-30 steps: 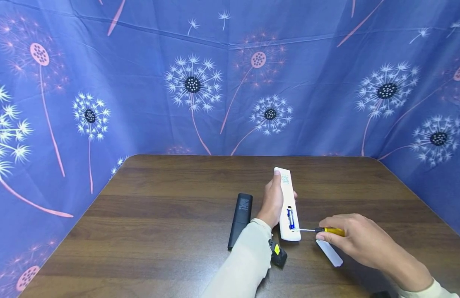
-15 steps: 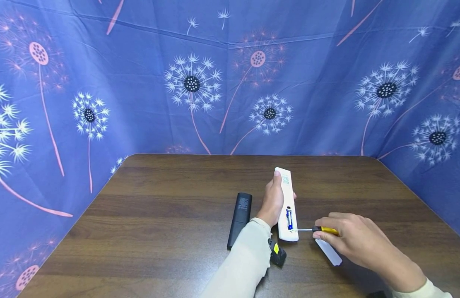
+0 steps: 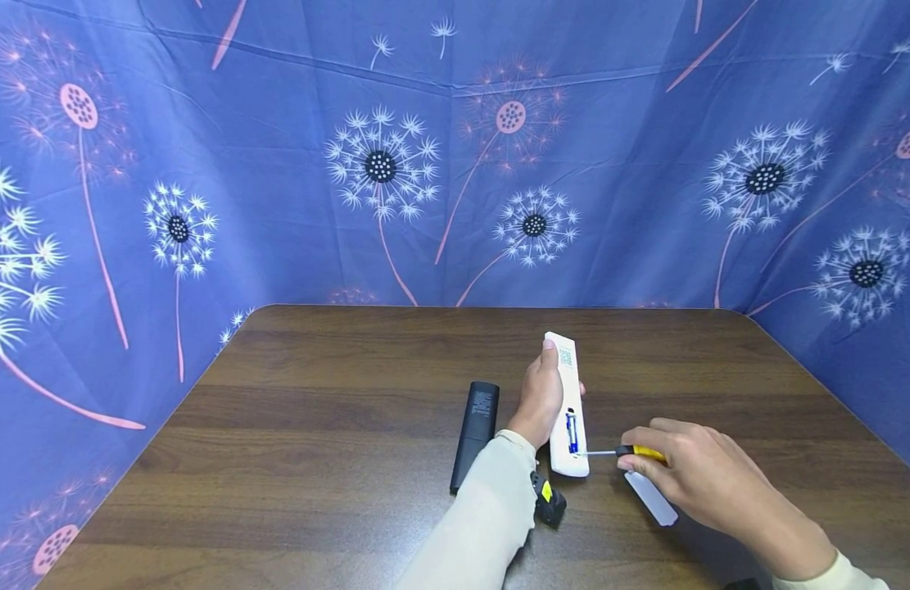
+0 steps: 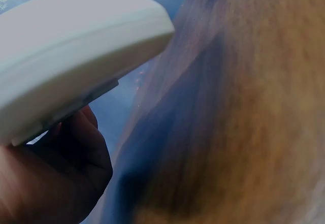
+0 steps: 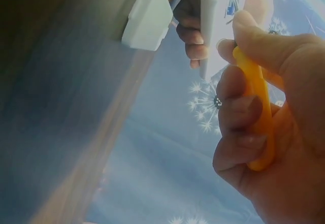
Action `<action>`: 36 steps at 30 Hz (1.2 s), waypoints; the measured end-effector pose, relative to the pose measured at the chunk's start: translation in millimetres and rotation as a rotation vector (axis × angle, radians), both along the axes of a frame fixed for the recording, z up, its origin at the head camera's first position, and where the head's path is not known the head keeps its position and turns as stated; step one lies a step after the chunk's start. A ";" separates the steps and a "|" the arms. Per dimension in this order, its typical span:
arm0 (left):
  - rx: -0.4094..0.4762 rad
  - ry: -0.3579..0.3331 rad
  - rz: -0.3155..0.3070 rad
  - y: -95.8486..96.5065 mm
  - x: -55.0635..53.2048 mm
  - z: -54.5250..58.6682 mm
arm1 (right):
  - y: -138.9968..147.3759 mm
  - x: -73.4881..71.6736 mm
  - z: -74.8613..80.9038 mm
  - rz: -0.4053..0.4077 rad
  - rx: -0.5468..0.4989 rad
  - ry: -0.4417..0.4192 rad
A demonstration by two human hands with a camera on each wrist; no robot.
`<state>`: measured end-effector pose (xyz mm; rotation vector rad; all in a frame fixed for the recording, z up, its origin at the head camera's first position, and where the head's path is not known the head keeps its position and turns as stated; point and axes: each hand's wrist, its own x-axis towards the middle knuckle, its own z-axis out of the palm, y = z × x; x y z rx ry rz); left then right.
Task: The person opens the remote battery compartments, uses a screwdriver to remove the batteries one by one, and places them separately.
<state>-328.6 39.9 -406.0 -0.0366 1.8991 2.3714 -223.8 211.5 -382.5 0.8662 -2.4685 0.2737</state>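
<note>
**A white remote control point(image 3: 570, 389) was held in the left hand point(image 3: 541, 397), and a screwdriver point(image 3: 649, 453) pointed at its battery slot**

Behind everything hung a blue cloth point(image 3: 292, 164), softly creased and printed with white and pink dandelions. In front of it was the brown worktop point(image 3: 337, 393), with wood grain and rounded far corners.

The left arm, in a pale sleeve point(image 3: 469, 524), reached forward. Its hand curved round the white remote control from the left, the thumb along the edge near the far end, and the fingertips showed at the right side. The right hand point(image 3: 708, 475) came from the lower right, its fingers curled round the yellow screwdriver handle, with thumb and forefinger near the front; it hid part of this handle from the head camera.

Just left of the left forearm, a black remote control point(image 3: 477, 430) lay on the worktop, partly covered by the sleeve. A flat, pale cover point(image 3: 651, 498) lay beneath the right hand, which overlapped its far end.

The thin metal shaft ended at the near end of a shiny blue battery point(image 3: 572, 434); whether they touched, I could not tell.
</note>
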 end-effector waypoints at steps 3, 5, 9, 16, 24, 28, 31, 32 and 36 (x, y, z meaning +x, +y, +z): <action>-0.005 0.002 -0.004 -0.5 0.0 0.1 | -0.5 0.1 -0.2 0.006 -0.005 0.003; -0.001 0.006 -0.007 -0.7 -0.1 0.2 | -0.6 0.1 -0.1 0.005 -0.006 0.008; 0.010 0.007 -0.013 -0.2 0.0 0.8 | 0.1 0.5 0.0 -0.001 -0.004 0.021; -0.007 0.004 0.005 1.0 -0.4 1.1 | 0.5 0.5 -0.1 -0.008 -0.004 0.018; -0.051 -0.017 0.039 2.3 -0.2 1.5 | -0.6 1.7 -1.3 -0.020 -0.006 0.000; -0.061 -0.012 0.052 2.7 0.1 2.3 | -0.8 2.0 -1.2 -0.024 -0.009 0.007; -0.064 -0.004 0.050 2.6 0.1 2.8 | -0.9 1.8 -0.8 -0.023 -0.012 0.015; -0.062 -0.002 0.049 2.5 -0.1 2.9 | -1.1 1.7 -0.7 -0.023 -0.012 0.016; -0.052 0.006 0.049 1.3 -1.8 2.8 | -1.4 1.1 0.3 -0.024 -0.010 0.023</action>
